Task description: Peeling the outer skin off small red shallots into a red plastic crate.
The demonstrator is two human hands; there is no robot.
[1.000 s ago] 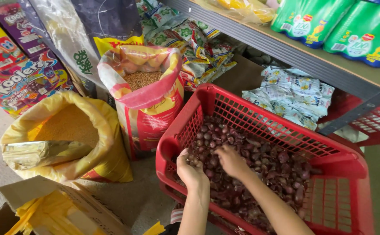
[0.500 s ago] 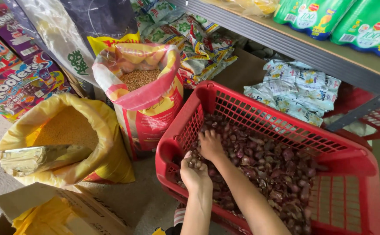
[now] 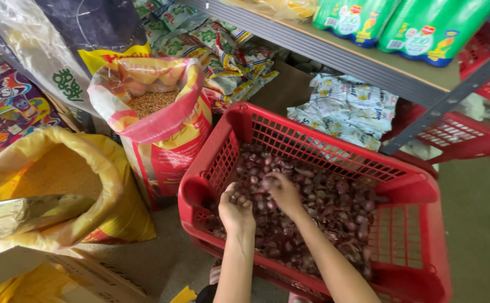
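Note:
A red plastic basket [image 3: 334,137] stands on the floor, filled with small purple-brown shallots [image 3: 334,207]. Both my hands are inside it at its left end. My left hand [image 3: 236,207] is cupped palm up and holds a few small shallots. My right hand [image 3: 281,191] lies just to its right, fingers curled on the pile around one shallot.
An open red and yellow sack of brown grain [image 3: 155,120] stands left of the basket. A yellow sack of fine yellow grain [image 3: 60,185] with a scoop bag sits farther left. A metal shelf [image 3: 368,62] with green bottles and packets runs behind. Cardboard lies at bottom left.
The view has shifted and drawn closer. My right hand has moved left across the shallots toward my left hand, which stays cupped near the basket's left wall.

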